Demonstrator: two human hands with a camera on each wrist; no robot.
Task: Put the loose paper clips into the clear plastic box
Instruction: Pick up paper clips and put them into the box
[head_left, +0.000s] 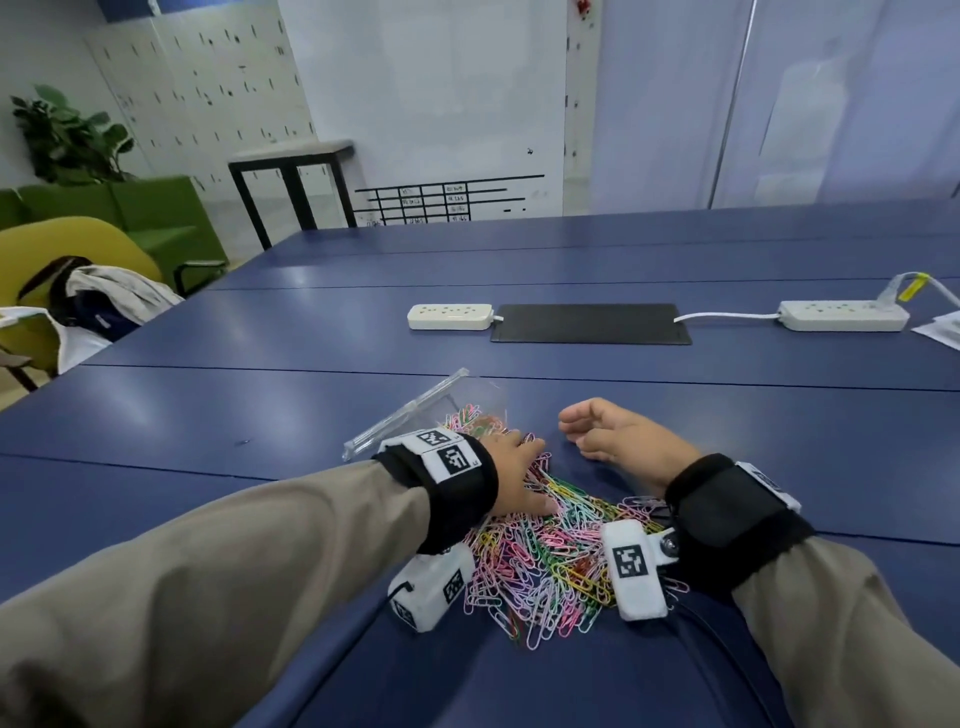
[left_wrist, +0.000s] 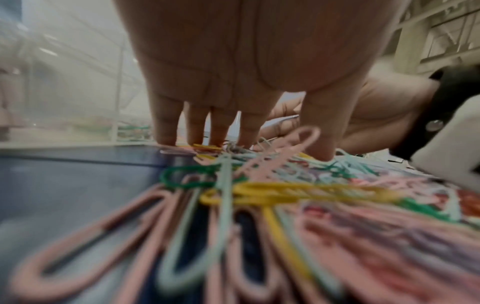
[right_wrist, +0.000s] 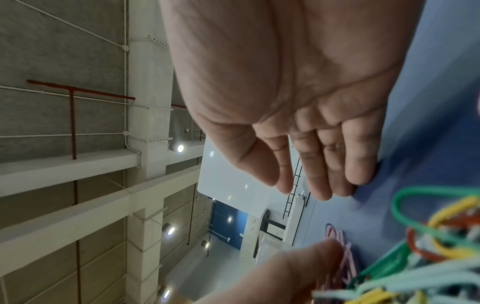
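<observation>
A heap of coloured paper clips (head_left: 545, 556) lies on the blue table (head_left: 260, 415) between my two wrists. The clear plastic box (head_left: 431, 410) lies tipped on its side just beyond the heap, with several clips inside it. My left hand (head_left: 511, 478) rests flat on the far end of the heap by the box's mouth. In the left wrist view its straight fingers (left_wrist: 202, 127) touch the clips (left_wrist: 259, 193), and the box wall (left_wrist: 78, 123) stands just behind. My right hand (head_left: 597, 431) stands on its edge beside the heap, with relaxed fingers (right_wrist: 319, 168) and an empty palm.
Farther back on the table lie a white power strip (head_left: 449, 317), a black mat (head_left: 589, 323) and a second power strip (head_left: 844, 315). Papers (head_left: 940, 327) sit at the right edge. A yellow chair (head_left: 57, 244) with bags on it stands off the table's left side.
</observation>
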